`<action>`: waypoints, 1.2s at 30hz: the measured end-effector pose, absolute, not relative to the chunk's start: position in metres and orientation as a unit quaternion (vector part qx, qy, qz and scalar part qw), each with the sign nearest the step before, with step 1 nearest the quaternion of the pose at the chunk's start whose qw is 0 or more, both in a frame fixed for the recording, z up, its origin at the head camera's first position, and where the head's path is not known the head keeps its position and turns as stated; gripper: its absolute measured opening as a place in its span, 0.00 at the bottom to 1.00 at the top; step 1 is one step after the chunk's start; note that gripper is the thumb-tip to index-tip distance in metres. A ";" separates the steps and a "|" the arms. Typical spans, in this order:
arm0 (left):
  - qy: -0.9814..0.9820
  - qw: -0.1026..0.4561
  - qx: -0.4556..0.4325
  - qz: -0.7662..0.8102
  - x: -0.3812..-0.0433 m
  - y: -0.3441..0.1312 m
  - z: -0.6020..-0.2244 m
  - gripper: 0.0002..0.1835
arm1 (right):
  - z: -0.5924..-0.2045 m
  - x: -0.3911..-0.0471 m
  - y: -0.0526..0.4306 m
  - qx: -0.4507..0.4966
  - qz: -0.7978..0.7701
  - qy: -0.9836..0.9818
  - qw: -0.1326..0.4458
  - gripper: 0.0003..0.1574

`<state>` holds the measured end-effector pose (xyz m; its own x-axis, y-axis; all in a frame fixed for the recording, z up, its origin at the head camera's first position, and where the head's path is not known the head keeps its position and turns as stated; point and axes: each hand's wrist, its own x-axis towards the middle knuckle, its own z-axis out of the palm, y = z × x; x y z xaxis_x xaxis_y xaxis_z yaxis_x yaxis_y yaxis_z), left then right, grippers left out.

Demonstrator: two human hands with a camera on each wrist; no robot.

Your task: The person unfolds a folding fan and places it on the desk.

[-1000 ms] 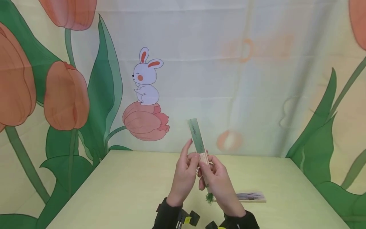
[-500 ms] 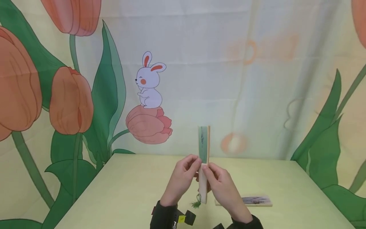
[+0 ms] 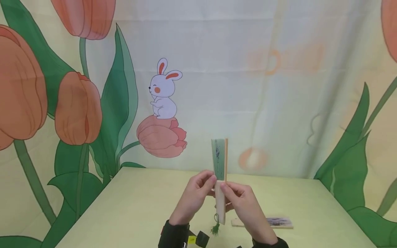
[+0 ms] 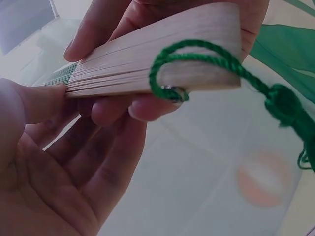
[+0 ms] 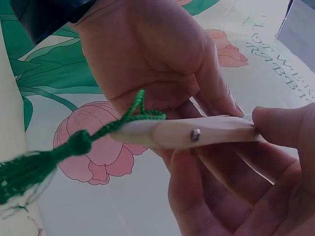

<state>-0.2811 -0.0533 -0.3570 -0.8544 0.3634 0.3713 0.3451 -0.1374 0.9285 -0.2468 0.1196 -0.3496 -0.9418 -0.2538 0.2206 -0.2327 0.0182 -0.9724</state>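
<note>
Both hands hold a folding fan upright at the middle of the head view. Its leaf (image 3: pixel 219 160) is pale green with a dark flower print and stands slightly fanned out, one outer rib apart at the right. Below it the light wooden ribs (image 3: pixel 220 203) taper to a rivet (image 5: pixel 195 134), where a green tassel (image 3: pixel 215 229) hangs from a cord loop (image 4: pixel 197 49). My left hand (image 3: pixel 192 196) pinches the left edge where leaf meets ribs. My right hand (image 3: pixel 245 203) pinches the opposite edge, thumb (image 5: pixel 278 123) on the ribs and fingers behind.
A second folded fan (image 3: pixel 280 222) with a purple-grey print lies on the pale yellow table (image 3: pixel 149 206), partly hidden by the right forearm. Behind the table hangs a cloth backdrop (image 3: pixel 211 86) with tulips and a white rabbit.
The fan has swung from a leftward tilt to upright and spread slightly. My left index finger, raised earlier, now curls in at its edge. The tassel now hangs free at the lower left.
</note>
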 end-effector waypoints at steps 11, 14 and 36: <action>0.662 -0.015 0.281 0.695 -0.278 -0.048 -0.358 0.15 | -0.346 -0.245 0.123 -0.158 -0.673 0.723 0.005 0.28; 0.664 -0.026 0.281 0.692 -0.278 -0.049 -0.357 0.15 | -0.345 -0.245 0.123 -0.150 -0.673 0.725 -0.006 0.27; 0.672 -0.010 0.280 0.686 -0.279 -0.056 -0.355 0.16 | -0.348 -0.244 0.115 -0.139 -0.694 0.706 -0.038 0.24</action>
<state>-0.2788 -0.0557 -0.3552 -0.8434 0.3618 0.3972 0.3893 -0.0978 0.9159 -0.2439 0.1148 -0.3476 -0.9585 -0.1432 0.2464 -0.2489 -0.0004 -0.9685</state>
